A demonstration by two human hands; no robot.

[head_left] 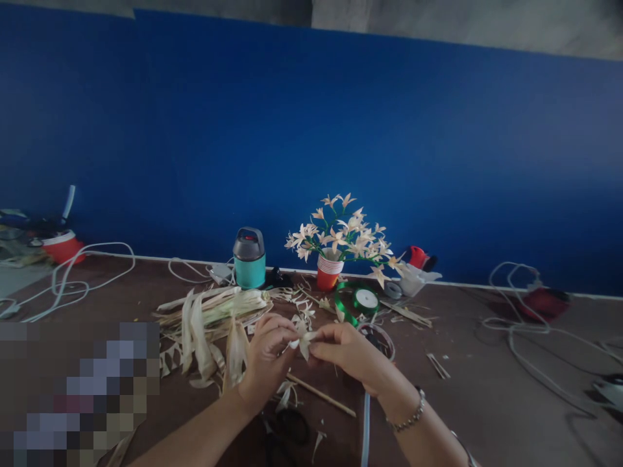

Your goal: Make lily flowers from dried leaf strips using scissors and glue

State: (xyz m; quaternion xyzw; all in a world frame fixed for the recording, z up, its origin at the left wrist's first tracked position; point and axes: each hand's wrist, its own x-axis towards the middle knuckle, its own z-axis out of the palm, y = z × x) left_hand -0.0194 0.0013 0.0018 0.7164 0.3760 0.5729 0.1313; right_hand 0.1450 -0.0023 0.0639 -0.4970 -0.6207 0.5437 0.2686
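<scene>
Between my two hands is a pale husk flower (304,338) with pointed petals. My left hand (270,347) pinches it from the left with thumb and forefinger. From the right, the thumb and fingertips of my right hand (341,350) close on a petal. Dried corn husks (197,334) lie in a pile left of my hands. Behind them, a red and white paper cup (329,269) holds a bunch of finished husk flowers (355,237) on green stems. A roll of green ribbon (366,300) rests near the cup.
A teal and grey flask (250,259) stands by the blue wall (195,130). Black scissors (287,431) and a thin stick (324,395) lie nearest me. White cables (511,324) loop on the right, near a red object (545,303). Another red cup (63,246) stands far left.
</scene>
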